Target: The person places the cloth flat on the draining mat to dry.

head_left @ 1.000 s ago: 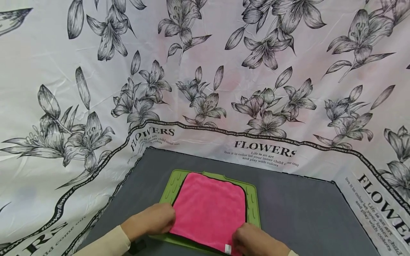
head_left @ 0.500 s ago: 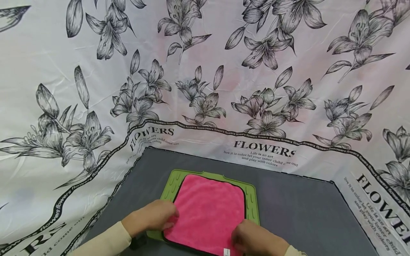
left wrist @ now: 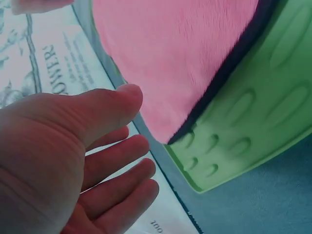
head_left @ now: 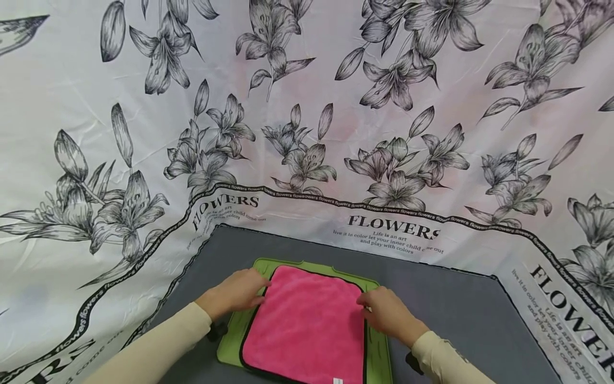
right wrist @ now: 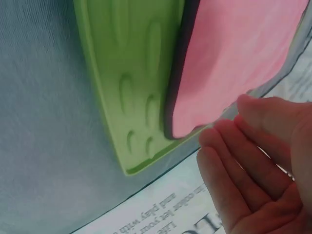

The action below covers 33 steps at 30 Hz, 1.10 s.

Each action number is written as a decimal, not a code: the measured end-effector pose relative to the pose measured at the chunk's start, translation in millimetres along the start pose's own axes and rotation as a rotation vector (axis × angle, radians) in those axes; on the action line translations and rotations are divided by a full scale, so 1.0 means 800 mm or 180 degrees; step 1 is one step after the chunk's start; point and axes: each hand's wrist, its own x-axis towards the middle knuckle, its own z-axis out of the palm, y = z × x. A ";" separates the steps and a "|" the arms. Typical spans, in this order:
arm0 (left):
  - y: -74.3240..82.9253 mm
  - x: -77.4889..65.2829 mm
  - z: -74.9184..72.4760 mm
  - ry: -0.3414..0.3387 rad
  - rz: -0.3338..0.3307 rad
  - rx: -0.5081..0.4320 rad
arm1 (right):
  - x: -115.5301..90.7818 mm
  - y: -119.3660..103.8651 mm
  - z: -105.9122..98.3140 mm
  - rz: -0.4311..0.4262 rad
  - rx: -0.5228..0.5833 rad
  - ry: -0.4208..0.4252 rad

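Observation:
A pink plush cloth [head_left: 307, 325] with dark edging lies flat on a green ridged mat [head_left: 230, 336]. A small white tag shows at its near edge. My left hand [head_left: 240, 290] is by the cloth's far left corner; in the left wrist view its thumb and loosely bent fingers stand apart with nothing between them. My right hand [head_left: 388, 312] is at the far right corner, its fingers gently bent and thumb apart in the right wrist view, gripping nothing. Whether either hand touches the cloth, I cannot tell.
Both mat and cloth lie on a grey table surface [head_left: 441, 320]. Behind and at the sides hangs a white curtain [head_left: 288, 224] printed with lilies and the word FLOWERS. A black band sits at each wrist.
Both hands have let go of the cloth's near part and moved forward to its far corners. The cloth's near edge, lifted earlier, now lies lower and flatter.

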 end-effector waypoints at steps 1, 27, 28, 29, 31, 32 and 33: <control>-0.003 0.005 0.001 0.0008 -0.0012 0.0001 | 0.003 0.003 0.001 0.0046 -0.0040 0.0040; -0.039 0.117 0.055 0.0205 -0.0490 -0.0130 | 0.054 0.071 0.051 0.0625 -0.0163 0.0268; -0.040 0.119 0.059 0.0175 -0.0522 -0.0117 | 0.055 0.070 0.053 0.0639 -0.0181 0.0263; -0.040 0.121 0.062 0.0150 -0.0546 -0.0121 | 0.055 0.070 0.055 0.0650 -0.0199 0.0277; -0.041 0.123 0.068 0.0140 -0.0592 -0.0151 | 0.056 0.069 0.058 0.0688 -0.0229 0.0270; -0.041 0.124 0.070 0.0137 -0.0617 -0.0170 | 0.056 0.068 0.060 0.0707 -0.0249 0.0269; -0.042 0.124 0.072 0.0147 -0.0621 -0.0189 | 0.057 0.068 0.061 0.0726 -0.0269 0.0271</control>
